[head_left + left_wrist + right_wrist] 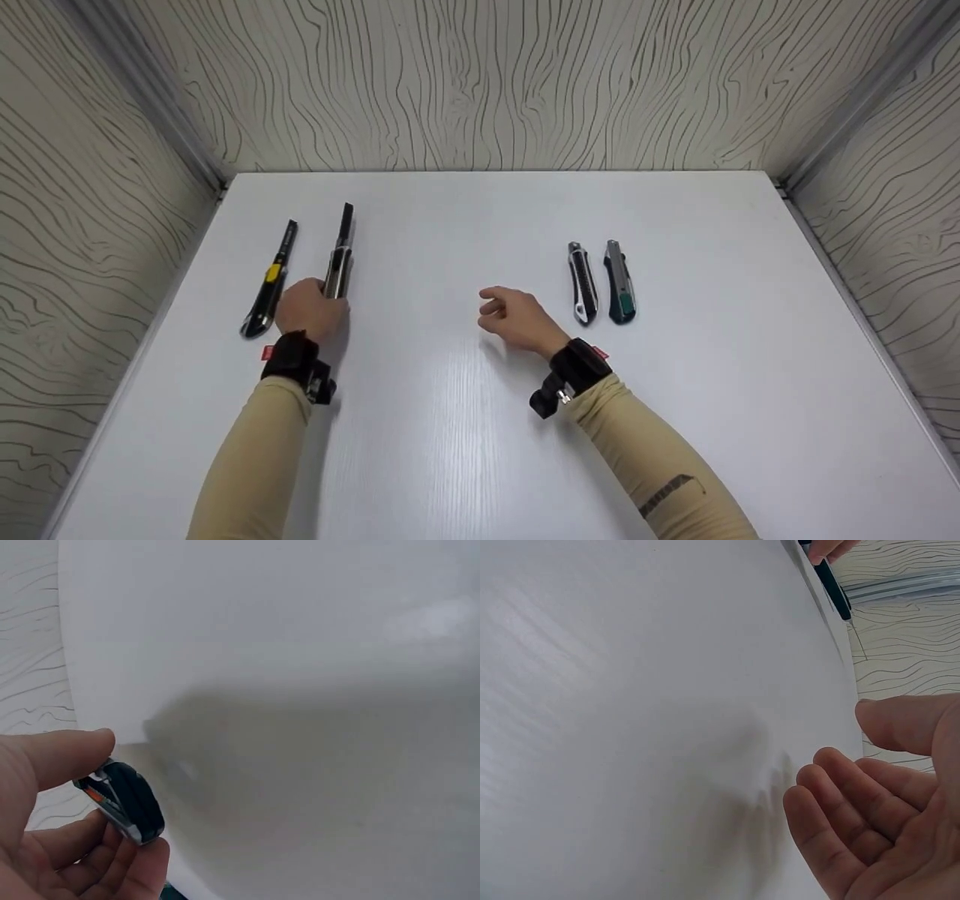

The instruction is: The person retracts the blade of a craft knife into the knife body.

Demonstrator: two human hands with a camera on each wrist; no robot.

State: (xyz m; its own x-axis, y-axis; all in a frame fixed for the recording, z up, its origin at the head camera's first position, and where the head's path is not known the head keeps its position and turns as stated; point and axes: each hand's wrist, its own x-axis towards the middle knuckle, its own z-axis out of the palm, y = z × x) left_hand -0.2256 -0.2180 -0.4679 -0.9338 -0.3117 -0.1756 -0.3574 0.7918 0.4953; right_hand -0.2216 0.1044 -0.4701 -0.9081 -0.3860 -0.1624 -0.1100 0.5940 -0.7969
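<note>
Gripping a snap-off utility knife (339,270) by its handle, the left hand (311,311) is over on the left half of the white worktop (442,240), long dark blade out and aimed at the far edge. From the left wrist view the thumb is on one side of the handle and the fingers are on the other, close to the butt end, which I'd guess is about keeping skin well away from that blade. Can't honestly tell if the knife touches the surface or sits just above it. Just beside it, nearer the left edge, lies a yellow-slider cutter (267,298), blade out too and nose towards the far edge, leaning a bit more. Meanwhile the right hand (517,322) holds nothing: fingers loosely bent, thumb apart from them, hovering over roughly the middle of the worktop. Probably because one hand is plenty for a knife that slim. Between it and the right edge there's a black-and-silver cutter (583,285) with a hole in its butt, and next to that a green-slider cutter (620,281); they lie apart, no long blade showing on either. All the butts face the near edge, I reckon so the handles are easy to grab and the sharp ends point away from the person.
</note>
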